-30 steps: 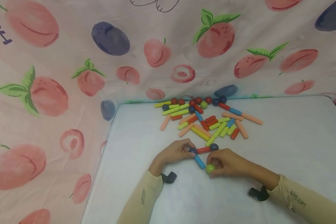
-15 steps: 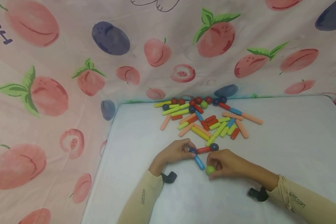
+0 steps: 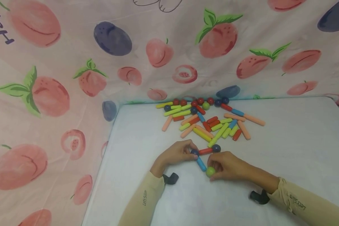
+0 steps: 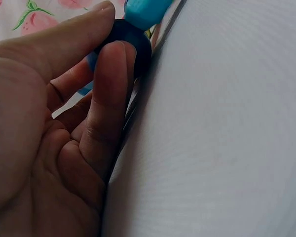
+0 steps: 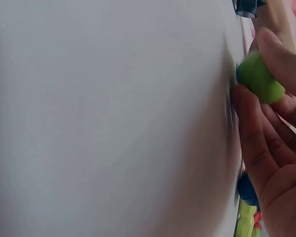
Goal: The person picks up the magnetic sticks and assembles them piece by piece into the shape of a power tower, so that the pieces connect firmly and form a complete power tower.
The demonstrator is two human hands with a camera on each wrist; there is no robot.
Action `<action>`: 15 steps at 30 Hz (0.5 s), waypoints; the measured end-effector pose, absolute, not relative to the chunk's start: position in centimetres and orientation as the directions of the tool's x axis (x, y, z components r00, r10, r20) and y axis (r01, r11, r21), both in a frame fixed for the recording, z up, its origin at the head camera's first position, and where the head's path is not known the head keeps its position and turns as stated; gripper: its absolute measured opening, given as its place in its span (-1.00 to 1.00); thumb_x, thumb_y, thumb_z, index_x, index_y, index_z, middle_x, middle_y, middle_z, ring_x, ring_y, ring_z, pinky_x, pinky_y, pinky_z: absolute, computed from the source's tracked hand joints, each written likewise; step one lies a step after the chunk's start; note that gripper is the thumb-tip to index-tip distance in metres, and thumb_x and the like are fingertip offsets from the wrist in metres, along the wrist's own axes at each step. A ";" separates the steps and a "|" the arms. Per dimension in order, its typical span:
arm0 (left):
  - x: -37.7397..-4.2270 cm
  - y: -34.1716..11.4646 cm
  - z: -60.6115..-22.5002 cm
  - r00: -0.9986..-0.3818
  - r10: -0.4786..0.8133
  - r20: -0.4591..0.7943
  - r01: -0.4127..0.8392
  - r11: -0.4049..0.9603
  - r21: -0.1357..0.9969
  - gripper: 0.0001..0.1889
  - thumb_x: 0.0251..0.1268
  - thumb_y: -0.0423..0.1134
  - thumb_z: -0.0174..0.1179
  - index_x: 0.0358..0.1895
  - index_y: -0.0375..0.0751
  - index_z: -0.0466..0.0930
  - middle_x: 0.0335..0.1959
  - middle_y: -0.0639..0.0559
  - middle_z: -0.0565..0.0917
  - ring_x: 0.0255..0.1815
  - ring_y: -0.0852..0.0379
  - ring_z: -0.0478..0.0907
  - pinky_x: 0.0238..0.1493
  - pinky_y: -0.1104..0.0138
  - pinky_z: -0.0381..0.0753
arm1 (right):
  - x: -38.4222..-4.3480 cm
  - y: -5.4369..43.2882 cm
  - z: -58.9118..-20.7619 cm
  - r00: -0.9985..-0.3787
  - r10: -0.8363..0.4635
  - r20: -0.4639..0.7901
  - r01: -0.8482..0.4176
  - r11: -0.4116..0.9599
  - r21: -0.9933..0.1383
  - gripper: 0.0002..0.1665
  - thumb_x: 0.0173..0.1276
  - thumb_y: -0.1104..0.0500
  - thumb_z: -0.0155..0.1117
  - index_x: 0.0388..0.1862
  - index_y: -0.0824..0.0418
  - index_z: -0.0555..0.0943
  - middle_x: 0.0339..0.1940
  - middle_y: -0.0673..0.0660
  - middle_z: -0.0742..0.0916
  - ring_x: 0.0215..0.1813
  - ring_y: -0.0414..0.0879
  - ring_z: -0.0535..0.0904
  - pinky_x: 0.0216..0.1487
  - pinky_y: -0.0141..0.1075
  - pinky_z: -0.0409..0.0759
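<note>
My left hand (image 3: pixel 178 153) pinches a dark blue ball (image 3: pixel 195 152) between thumb and fingers; the same ball (image 4: pixel 133 42) fills the grip in the left wrist view. From it a red rod (image 3: pixel 205 151) runs right to a second dark blue ball (image 3: pixel 216 148). A light blue rod (image 3: pixel 201 164) slants from the held ball toward the front. At that rod's front end, my right hand (image 3: pixel 228 166) pinches a green ball (image 3: pixel 210 171), which appears to touch the rod. In the right wrist view the green ball (image 5: pixel 260 79) sits between thumb and fingers.
Behind the hands lies a loose spread of rods, including a peach rod (image 3: pixel 244 130) and a yellow rod (image 3: pixel 202 134). Red balls (image 3: pixel 200 101) line the back edge of the white table (image 3: pixel 293 150). A fruit-print cloth (image 3: pixel 158 28) hangs behind and at the left.
The right hand has shifted slightly left with the green ball, closing the small gap to the light blue rod. That rod's front end has swung a little left. The left hand has stayed put.
</note>
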State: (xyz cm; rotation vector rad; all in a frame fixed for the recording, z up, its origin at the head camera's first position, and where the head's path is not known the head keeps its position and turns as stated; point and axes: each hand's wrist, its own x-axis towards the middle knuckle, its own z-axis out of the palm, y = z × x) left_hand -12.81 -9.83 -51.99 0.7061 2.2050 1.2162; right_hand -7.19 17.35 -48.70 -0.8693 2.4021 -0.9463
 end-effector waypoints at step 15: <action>-12.6 -9.5 -52.0 -0.625 0.774 -0.100 0.348 0.391 0.852 -0.75 0.36 -0.07 0.35 0.07 0.25 0.74 0.12 0.32 0.57 0.08 0.36 0.49 0.11 0.42 0.58 | -7.5 18.5 -48.9 -0.693 -0.704 -0.156 -0.399 0.554 -0.730 -0.56 0.13 -0.15 0.60 -0.09 -0.10 0.62 -0.30 -0.24 0.63 -0.35 -0.31 0.55 -0.33 -0.45 0.61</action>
